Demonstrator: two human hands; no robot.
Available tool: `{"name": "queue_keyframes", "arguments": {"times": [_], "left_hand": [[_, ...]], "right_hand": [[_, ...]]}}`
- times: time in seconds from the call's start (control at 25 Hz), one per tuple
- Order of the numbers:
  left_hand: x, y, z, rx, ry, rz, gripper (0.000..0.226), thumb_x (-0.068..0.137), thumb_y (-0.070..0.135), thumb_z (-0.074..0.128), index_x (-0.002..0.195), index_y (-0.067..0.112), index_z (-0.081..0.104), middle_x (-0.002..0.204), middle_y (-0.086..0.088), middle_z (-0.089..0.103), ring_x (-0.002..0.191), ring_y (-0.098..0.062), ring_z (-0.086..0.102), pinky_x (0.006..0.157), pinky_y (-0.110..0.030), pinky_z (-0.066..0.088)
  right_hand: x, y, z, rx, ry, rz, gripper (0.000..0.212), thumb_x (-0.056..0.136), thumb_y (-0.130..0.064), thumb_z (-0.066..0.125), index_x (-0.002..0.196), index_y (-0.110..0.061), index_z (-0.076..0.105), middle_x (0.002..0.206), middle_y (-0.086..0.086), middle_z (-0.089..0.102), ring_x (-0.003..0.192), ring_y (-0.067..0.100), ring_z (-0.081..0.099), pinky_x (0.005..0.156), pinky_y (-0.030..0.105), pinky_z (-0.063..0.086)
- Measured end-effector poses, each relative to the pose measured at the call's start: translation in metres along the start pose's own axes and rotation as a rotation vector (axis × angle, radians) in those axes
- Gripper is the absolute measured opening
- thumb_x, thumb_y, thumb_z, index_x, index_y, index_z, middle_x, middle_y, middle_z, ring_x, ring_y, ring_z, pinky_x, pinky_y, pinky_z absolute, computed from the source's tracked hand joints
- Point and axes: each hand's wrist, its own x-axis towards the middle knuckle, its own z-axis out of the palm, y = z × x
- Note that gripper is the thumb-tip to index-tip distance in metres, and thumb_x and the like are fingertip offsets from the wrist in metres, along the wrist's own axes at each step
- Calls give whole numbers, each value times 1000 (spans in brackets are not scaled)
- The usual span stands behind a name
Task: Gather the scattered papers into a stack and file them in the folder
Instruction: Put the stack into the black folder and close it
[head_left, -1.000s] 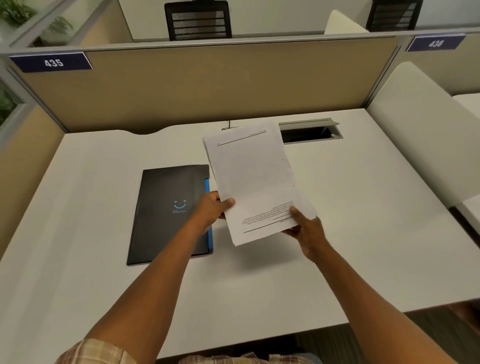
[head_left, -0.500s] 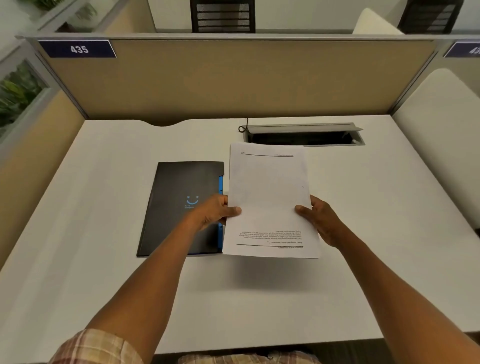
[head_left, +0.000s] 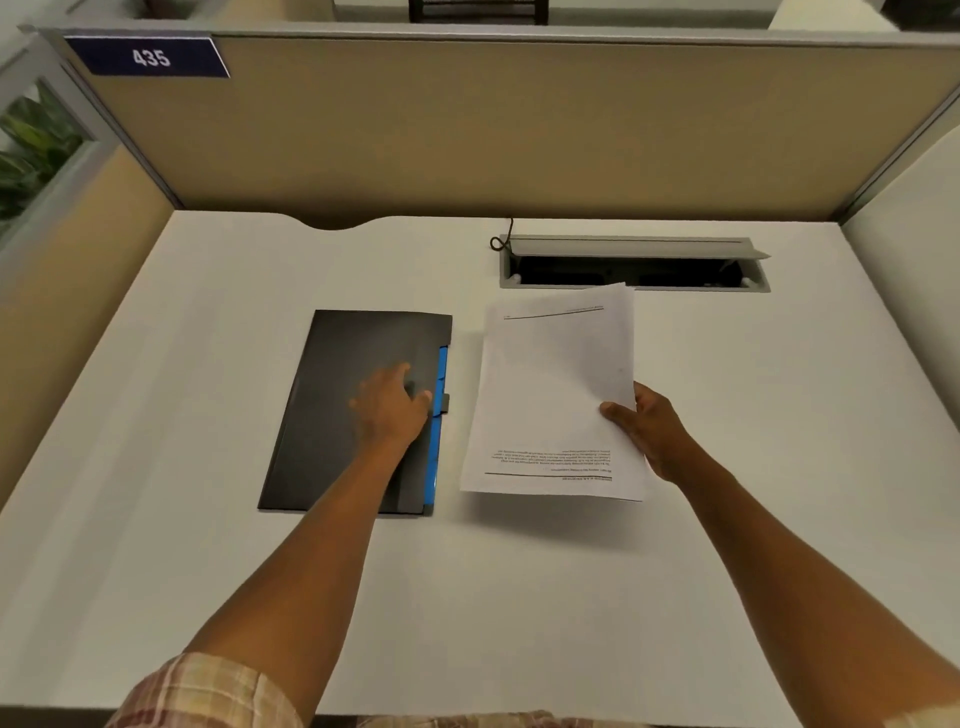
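A stack of white printed papers (head_left: 556, 395) is held just above the white desk (head_left: 519, 597), right of centre. My right hand (head_left: 647, 426) pinches the stack at its right edge, thumb on top. A closed black folder (head_left: 332, 415) with blue tabs along its right side lies flat to the left of the papers. My left hand (head_left: 392, 405) rests on the folder's cover near its right edge, fingers spread and slightly blurred.
An open grey cable hatch (head_left: 634, 267) with a dark cord sits at the back of the desk behind the papers. Beige partition walls (head_left: 519, 130) enclose the desk at the back and left. A white divider (head_left: 904, 270) stands at the right.
My left hand let go of the papers and moved left onto the folder. The right hand alone now holds the stack, shifted slightly right.
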Motion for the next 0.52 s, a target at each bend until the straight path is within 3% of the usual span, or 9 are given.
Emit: {"name": "queue_keyframes", "arguments": {"times": [0.08, 0.16, 0.32, 0.52], "left_hand": [[2, -5, 10, 193, -153, -89, 83, 77, 57, 66, 145, 21, 33, 150, -11, 37, 135, -36, 38, 103, -57, 36], [6, -3, 19, 264, -282, -131, 101, 70, 66, 68, 148, 23, 21, 158, -13, 20, 142, -41, 24, 105, -64, 29], [10, 2, 29, 261, -293, -140, 103, 70, 64, 71, 148, 21, 18, 158, -15, 13, 143, -46, 15, 103, -68, 29], [14, 3, 23, 284, -314, -129, 91, 77, 53, 70, 146, 17, 23, 154, -18, 21, 140, -48, 22, 103, -62, 40]], "right_hand": [[6, 2, 1, -6, -7, 7, 22, 90, -11, 69, 98, -31, 73, 97, -2, 79, 83, 16, 74, 69, 30, 61], [11, 4, 3, -2, -19, 20, 23, 89, -12, 69, 96, -33, 74, 95, -5, 79, 81, 15, 75, 66, 27, 60], [17, 10, 5, 8, -42, 38, 20, 90, -12, 68, 100, -29, 72, 94, -4, 79, 81, 16, 75, 67, 28, 60], [18, 18, 4, 21, -49, 59, 19, 90, -12, 69, 101, -28, 71, 97, -1, 79, 84, 19, 75, 74, 36, 63]]}}
